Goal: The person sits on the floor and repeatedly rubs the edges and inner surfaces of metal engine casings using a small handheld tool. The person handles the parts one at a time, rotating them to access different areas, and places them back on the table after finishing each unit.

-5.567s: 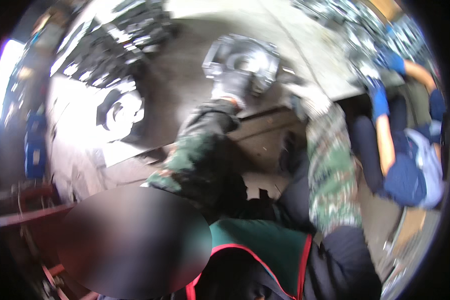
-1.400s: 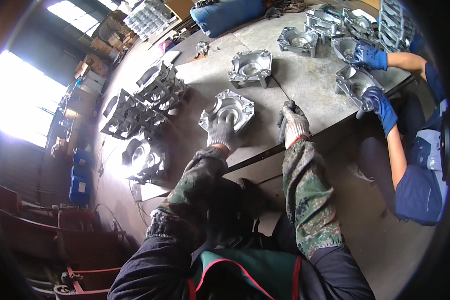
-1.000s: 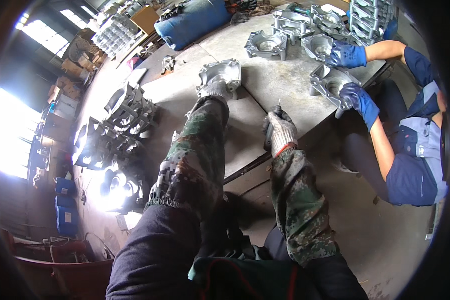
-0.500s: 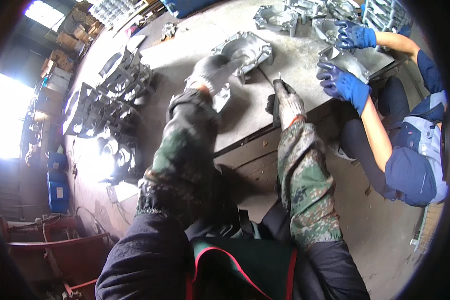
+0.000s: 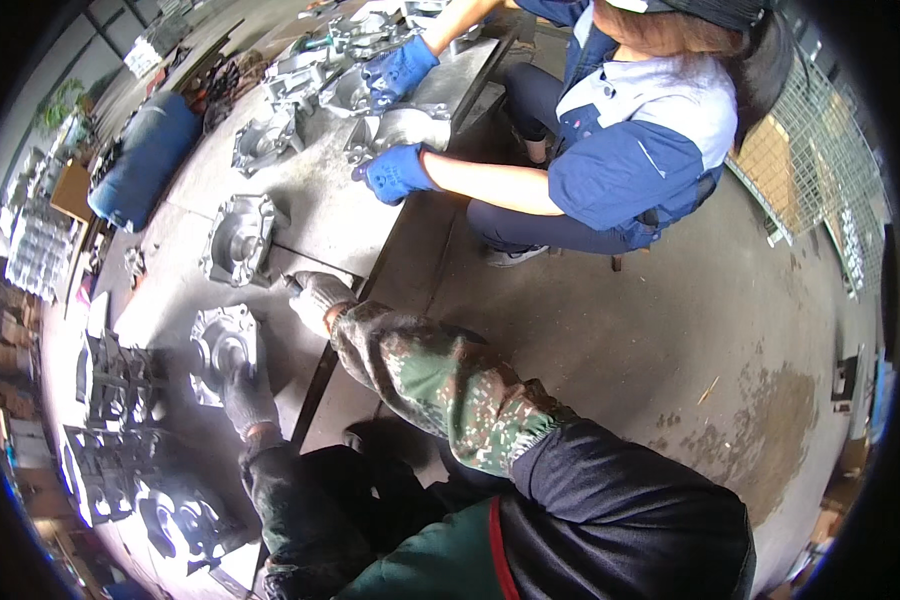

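Note:
My left hand (image 5: 250,402), in a grey knit glove, grips the lower part of a silvery metal casting (image 5: 208,335) with a round hollow. Some of its fingers are hidden or blurred against the metal. My right hand (image 5: 324,298), gloved too, is closed round a slim dark hand tool (image 5: 292,284), mostly covered by the fingers. Just beyond the tool, a second casting (image 5: 238,240) of like shape rests on the worktable (image 5: 305,225), apart from both hands.
At the far right of the table, a co-worker's blue-gloved hands (image 5: 400,172) are at another casting (image 5: 410,128). More castings (image 5: 268,140) lie farther back. Dark stacked castings (image 5: 120,385) stand on my left. A blue roll-like bundle (image 5: 145,160) lies beyond the table, a wire cage (image 5: 820,150) behind the co-worker.
My view has swung right, shifting the table leftward in the picture. My left hand has come from beside the farther casting onto the nearer one. My right hand keeps the tool.

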A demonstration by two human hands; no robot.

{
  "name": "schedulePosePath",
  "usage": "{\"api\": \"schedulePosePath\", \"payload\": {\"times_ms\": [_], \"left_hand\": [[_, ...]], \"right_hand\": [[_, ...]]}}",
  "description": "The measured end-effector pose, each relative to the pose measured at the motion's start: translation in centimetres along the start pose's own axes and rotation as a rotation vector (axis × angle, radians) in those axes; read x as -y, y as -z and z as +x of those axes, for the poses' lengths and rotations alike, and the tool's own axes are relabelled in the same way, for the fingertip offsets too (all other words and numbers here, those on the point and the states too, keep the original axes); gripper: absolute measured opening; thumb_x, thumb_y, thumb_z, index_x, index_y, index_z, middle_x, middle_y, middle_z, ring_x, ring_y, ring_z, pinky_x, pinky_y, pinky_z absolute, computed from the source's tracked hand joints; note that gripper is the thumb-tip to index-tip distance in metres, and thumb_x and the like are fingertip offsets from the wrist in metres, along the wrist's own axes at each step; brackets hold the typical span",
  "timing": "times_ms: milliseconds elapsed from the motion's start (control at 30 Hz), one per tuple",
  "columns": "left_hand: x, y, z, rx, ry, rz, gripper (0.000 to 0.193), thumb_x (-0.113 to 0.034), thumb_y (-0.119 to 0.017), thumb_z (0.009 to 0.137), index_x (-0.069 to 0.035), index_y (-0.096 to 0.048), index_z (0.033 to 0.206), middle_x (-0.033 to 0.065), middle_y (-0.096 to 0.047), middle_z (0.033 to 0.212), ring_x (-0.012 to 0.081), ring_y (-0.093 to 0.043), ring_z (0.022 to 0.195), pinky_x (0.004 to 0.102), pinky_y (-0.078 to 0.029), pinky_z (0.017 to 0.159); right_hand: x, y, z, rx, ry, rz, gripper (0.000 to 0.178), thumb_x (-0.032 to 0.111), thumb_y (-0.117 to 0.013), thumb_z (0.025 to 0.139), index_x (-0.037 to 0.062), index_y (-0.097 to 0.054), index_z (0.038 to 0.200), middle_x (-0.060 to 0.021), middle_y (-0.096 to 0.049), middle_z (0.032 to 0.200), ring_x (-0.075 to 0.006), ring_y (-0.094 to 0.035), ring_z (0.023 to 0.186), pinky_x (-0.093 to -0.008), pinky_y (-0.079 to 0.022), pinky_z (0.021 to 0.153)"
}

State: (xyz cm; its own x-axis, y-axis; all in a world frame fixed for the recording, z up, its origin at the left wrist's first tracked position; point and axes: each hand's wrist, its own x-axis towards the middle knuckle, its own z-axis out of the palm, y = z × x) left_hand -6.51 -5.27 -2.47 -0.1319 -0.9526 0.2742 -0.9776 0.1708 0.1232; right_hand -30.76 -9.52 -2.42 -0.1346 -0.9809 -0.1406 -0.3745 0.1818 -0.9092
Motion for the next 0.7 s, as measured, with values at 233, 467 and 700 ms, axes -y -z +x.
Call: {"api": "schedulePosePath", "payload": {"times_ms": [233,467,700], "left_hand": [[-0.8,-0.8,1.7,0.144,0.031,-0.051,0.035,-0.031,-0.057,0.094,-0.001,-0.07,0.108,0.0213,-0.07,0.094,0.0362,-0.068,0.083,0.043,-0.052,0.074],[-1.4,-4.5,1.9,0.018,0.061,-0.038,0.04,-0.035,-0.045,0.098,-0.007,-0.066,0.117,0.017,-0.063,0.124,0.0301,-0.061,0.115,0.0401,-0.049,0.095],[-3.9,-1.3,1.4,0.241,0.071,0.071,0.048,-0.034,-0.049,0.098,-0.006,-0.053,0.136,0.0147,-0.058,0.133,0.0252,-0.054,0.125,0.0364,-0.044,0.101]], "right_hand": [[1.4,0.6,0.4,0.061,-0.178,-0.025,0.029,0.023,-0.066,0.085,0.0133,-0.065,0.112,-0.0161,-0.069,0.103,-0.0349,-0.066,0.095,-0.0443,-0.052,0.083],[0.7,-0.1,2.4,0.092,-0.128,-0.138,0.021,0.025,-0.064,0.086,0.0108,-0.069,0.1,-0.0157,-0.07,0.094,-0.0348,-0.067,0.088,-0.0457,-0.052,0.076],[-0.4,-5.3,3.9,-0.031,0.034,-0.289,0.017,0.024,-0.059,0.087,0.0108,-0.07,0.092,-0.0143,-0.07,0.083,-0.0317,-0.068,0.079,-0.0431,-0.054,0.071]]}}
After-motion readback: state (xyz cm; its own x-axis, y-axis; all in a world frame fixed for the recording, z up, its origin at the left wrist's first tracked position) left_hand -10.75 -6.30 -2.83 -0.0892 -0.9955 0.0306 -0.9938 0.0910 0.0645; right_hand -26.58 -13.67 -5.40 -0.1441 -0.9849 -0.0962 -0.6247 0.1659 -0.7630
